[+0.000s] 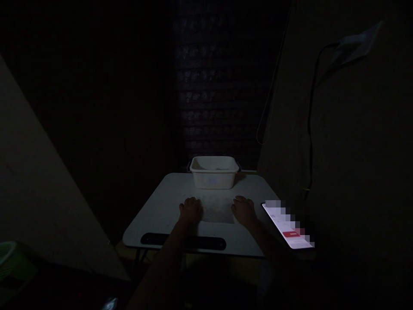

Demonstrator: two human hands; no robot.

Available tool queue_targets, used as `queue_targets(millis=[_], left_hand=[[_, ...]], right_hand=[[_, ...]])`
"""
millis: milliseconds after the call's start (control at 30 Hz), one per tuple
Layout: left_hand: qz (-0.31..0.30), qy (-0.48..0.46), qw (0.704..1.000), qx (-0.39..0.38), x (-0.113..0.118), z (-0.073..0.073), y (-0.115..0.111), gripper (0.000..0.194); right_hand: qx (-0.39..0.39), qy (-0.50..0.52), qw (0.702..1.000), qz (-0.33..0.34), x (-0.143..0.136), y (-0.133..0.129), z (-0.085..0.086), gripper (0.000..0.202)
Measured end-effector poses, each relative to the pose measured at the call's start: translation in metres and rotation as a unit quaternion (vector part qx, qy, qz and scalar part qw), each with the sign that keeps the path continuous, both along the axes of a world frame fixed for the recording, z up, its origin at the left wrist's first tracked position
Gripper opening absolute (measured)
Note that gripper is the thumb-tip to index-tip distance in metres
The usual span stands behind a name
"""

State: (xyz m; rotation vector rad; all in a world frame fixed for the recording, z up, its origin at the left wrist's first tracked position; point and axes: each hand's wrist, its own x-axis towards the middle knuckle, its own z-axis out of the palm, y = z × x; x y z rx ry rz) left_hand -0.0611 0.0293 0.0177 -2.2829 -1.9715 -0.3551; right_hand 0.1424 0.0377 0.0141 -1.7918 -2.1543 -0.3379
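A thin, see-through sheet or bag (217,209) lies flat on the white table (155,211). At its left edge rests my left hand (191,210), palm down with the fingers a little spread. My right hand (243,210) lies the same way at the sheet's right edge. Neither hand is closed round anything. Just behind the sheet stands a white tub (214,180) with dark side handles; some pale contents show faintly inside it. The scene is dim, so fine detail of the fingers is hard to see.
A lit phone or tablet (287,226) lies at the table's right edge. A dark slot (206,243) runs along the table's front. On the right wall a black cable (310,120) hangs from a socket. A green basket (16,262) stands at the lower left.
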Motion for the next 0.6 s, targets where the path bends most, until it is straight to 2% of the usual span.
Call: queue_targets(millis=[233, 600], left_hand=[[-0.006, 0.009, 1.0, 0.0, -0.0003, -0.0018, 0.0018, 0.031], [-0.002, 0.018, 1.0, 0.013, 0.0017, 0.0006, -0.0019, 0.029]], right_hand=[[-0.003, -0.003, 1.0, 0.021, -0.0016, -0.0008, -0.0035, 0.029], [-0.007, -0.01, 1.0, 0.014, -0.0013, -0.0019, -0.0037, 0.03]])
